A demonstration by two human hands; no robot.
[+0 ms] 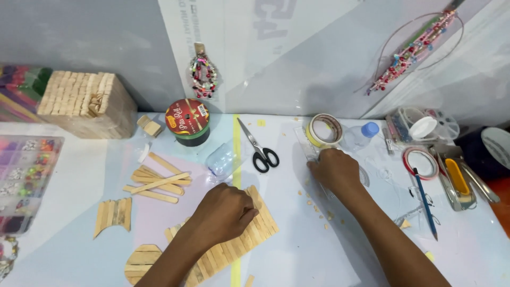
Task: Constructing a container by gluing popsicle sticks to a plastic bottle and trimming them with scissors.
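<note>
My left hand (226, 211) rests with curled fingers on a long panel of glued wooden sticks (249, 234) lying diagonally on the table. My right hand (334, 171) reaches forward onto a clear plastic ruler (307, 143), fingers closing over its near end, just in front of a roll of yellowish tape (325, 130). Black-handled scissors (259, 148) lie between the two hands.
Loose wooden sticks (159, 180), a small curved stick panel (113, 214) and a rounded one (141, 261) lie left. A block of stacked sticks (87, 103), a ribbon spool (187, 122), a bead box (24, 180), a clear bottle (358, 135), a blue pencil (425, 202) and tools (457, 178) surround.
</note>
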